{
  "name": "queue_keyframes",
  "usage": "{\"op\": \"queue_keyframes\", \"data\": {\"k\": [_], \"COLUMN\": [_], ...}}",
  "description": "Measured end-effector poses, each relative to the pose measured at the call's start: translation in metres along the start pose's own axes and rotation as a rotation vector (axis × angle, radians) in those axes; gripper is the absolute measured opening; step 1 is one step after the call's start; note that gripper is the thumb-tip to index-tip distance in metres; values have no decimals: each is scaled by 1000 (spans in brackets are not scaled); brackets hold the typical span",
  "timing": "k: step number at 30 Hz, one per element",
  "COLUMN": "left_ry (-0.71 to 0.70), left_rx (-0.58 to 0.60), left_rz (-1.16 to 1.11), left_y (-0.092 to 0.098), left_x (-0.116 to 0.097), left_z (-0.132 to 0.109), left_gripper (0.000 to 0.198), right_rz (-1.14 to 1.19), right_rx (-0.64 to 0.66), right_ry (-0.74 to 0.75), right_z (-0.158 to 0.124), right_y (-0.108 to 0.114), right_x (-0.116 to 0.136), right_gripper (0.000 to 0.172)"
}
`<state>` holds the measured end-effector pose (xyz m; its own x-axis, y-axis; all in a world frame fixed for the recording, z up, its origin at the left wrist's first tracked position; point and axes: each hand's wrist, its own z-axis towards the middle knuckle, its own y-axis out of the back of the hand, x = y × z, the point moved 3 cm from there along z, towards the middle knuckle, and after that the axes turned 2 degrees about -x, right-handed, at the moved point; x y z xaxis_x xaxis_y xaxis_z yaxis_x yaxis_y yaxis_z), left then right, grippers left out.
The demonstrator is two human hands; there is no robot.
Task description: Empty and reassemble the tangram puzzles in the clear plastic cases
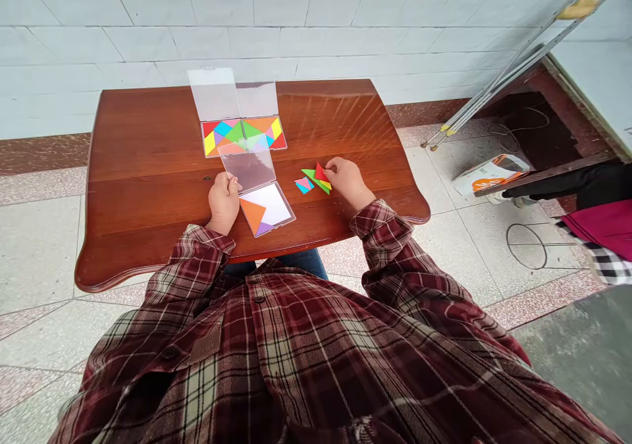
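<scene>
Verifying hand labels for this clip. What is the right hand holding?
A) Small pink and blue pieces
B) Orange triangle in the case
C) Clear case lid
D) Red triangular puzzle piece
D. The right hand pinches the red triangular puzzle piece, while the left hand grips the clear lid.

table (148, 161): glossy wood | puzzle case (214, 95): smooth clear plastic | shirt (296, 345): matt plaid cloth

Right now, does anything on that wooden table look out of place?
The lower clear case is mostly bare white, holding only two triangles, while colored tangram pieces lie loose beside the right hand.
</scene>
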<state>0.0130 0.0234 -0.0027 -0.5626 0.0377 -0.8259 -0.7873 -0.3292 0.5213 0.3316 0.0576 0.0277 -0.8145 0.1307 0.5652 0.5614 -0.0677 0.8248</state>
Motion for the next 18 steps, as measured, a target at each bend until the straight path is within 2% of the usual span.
{"op": "queue_keyframes", "data": {"k": [2, 3, 6, 8, 10, 13, 16, 18], "left_ry": [-3, -6, -28, -34, -24, -5, 8, 16], "left_rx": [3, 2, -13, -25, -30, -35, -35, -34], "left_rz": [-7, -8, -1, 0, -8, -29, -55, -64], "left_y": [-1, -2, -2, -1, 0, -1, -2, -4], "left_x": [3, 4, 5, 4, 2, 2, 3, 4], "left_z": [0, 0, 0, -1, -2, -3, -2, -2], "left_gripper": [10, 10, 11, 12, 14, 13, 12, 11], "right_rz": [-61, -68, -82, -152, -236, -267, -186, -100], "right_rx": [-26, 3, 307, 412, 430, 427, 430, 445], "right_ry": [109, 183, 360, 333, 285, 224, 165, 126], "right_z": [-15, -25, -64, -88, -105, -113, -104, -95], "right_y": [-4, -10, -41, -60, -73, -82, -83, -85], "right_x": [22, 36, 85, 112, 129, 138, 130, 123], "right_gripper": [8, 10, 17, 34, 48, 52, 52, 45]}}
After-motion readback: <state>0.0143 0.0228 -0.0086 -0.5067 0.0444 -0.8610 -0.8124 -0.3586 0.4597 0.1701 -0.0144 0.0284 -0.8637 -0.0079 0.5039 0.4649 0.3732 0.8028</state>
